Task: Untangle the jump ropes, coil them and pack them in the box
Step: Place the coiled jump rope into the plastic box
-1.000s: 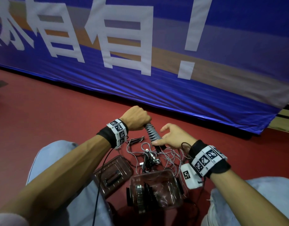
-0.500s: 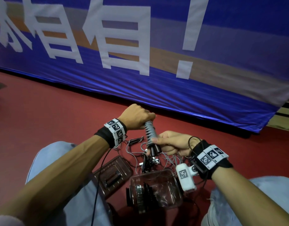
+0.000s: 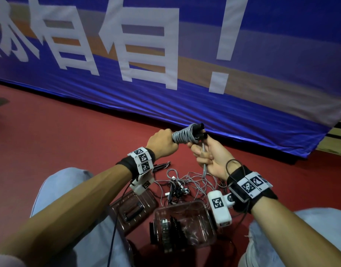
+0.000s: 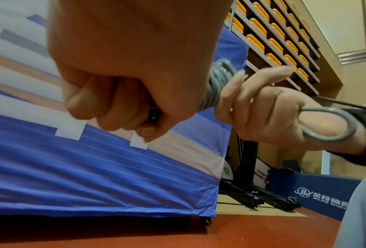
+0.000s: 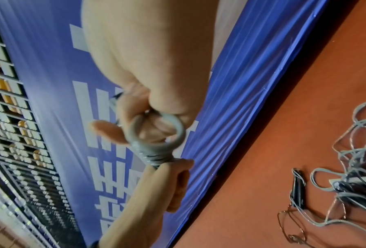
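Left hand [image 3: 162,144] grips the coiled rope [image 3: 185,134] by its handles while right hand [image 3: 212,158] pinches its loose gray end.

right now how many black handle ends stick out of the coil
2 handle ends, side by side, jutting from the grey coil, above the right hand. The left hand covers its other end.

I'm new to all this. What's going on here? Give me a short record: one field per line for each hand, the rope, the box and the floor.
left hand: left hand grips the handles inside the coiled grey rope
right hand: right hand grips the rope's loose end below the coil
box: clear box open, between the knees, some coiled ropes inside
lid: lid lying left of the box
floor: tangled ropes on red floor
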Demonstrator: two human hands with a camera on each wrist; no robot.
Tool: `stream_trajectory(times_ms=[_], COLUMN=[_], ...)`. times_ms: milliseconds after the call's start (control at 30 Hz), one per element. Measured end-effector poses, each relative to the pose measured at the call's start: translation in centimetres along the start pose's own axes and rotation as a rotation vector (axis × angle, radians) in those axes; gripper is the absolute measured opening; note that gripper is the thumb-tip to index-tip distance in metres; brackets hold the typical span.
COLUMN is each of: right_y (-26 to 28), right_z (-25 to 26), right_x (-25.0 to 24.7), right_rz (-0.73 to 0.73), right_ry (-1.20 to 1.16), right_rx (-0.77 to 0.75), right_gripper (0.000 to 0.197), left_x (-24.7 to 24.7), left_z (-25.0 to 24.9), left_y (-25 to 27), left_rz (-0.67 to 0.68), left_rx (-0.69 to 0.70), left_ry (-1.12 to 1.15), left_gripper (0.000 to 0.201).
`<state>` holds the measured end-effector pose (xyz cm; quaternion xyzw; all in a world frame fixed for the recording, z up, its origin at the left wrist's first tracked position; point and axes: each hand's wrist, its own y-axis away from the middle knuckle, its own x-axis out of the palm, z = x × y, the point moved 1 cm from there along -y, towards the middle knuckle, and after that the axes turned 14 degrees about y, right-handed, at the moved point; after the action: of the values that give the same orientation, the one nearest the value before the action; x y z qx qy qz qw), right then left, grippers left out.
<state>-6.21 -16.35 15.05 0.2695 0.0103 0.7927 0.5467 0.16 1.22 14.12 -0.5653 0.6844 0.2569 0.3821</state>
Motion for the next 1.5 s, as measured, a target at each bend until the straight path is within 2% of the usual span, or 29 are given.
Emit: stream_trajectory(times_ms=[133,267,367,500,533,600,633,667,767,867,1000,1133,1233,1333,1400,1500], right_y=[-0.8,-1.9,-2.4,-1.5,-1.3,-1.3,-1.4,-1.5,-1.7,-1.7,-2.1,-1.0,0.6,1.8,2.2,2.6], right_z=[-0.7,-1.7,-2.6,-2.9,-3.0,-3.6,-3.8,-3.9,-3.2,-2.2,-0.6,1.4,3.4,5.3,5.6,5.5], right_x=[-0.2,-0.7,-0.9,-1.1,-1.2,-1.5,-1.7,-1.9,-2.3,-2.6,-5.2,-6.4,-6.0,-5.2,-4.4,-4.1], right_rz=[-0.146,-0.374,-0.541,-0.617,-0.620,-0.616,-0.615,-0.615,-0.621,-0.610,-0.782,-0.928,-0.851,-0.593,-0.460,-0.461], right_ry=[-0.133,-0.182,0.030,0.517,0.632,0.742,0.771,0.779,0.793,0.846,0.987,0.834,0.830,0.829,0.822,0.759], right_rx=[0.076,0.126,0.132,0.175,0.198,0.199,0.180,0.151,0.028,-0.100,-0.307,-0.413,-0.543,-0.624,-0.636,-0.641], right_gripper=[0.030,0.030,0.034,0.035,0.038,0.058,0.067,0.066,0.030,0.024,0.025,0.029,0.026,0.025,0.024,0.024], left_x=[1.8,2.9,3.3,3.9,4.0,4.3,4.3,4.3,4.0,3.3,1.8,1.3,1.6,2.0,1.9,1.9], left_z=[0.2,0.2,0.2,0.2,0.3,0.4,0.5,0.5,0.7,0.9,1.6,3.0,3.5,3.9,4.1,3.8], left_y=[0.3,0.1,-0.1,-0.2,-0.2,-0.2,-0.3,-0.3,-0.7,-1.1,-1.3,-1.0,-0.5,0.2,0.4,0.4], left_rz=[0.034,0.133,0.200,0.234,0.242,0.250,0.253,0.260,0.282,0.273,0.245,0.260,0.291,0.376,0.379,0.399], left_rx=[-0.137,-0.210,-0.248,-0.275,-0.278,-0.270,-0.264,-0.255,-0.220,-0.169,-0.146,-0.096,-0.005,0.001,-0.001,0.077], left_ry=[-0.122,-0.202,-0.268,-0.367,-0.375,-0.359,-0.329,-0.287,-0.140,-0.045,-0.167,-0.287,-0.443,-0.526,-0.538,-0.545], left_gripper=[0.027,0.027,0.030,0.031,0.031,0.031,0.029,0.027,0.022,0.018,0.023,0.021,0.021,0.024,0.025,0.022])
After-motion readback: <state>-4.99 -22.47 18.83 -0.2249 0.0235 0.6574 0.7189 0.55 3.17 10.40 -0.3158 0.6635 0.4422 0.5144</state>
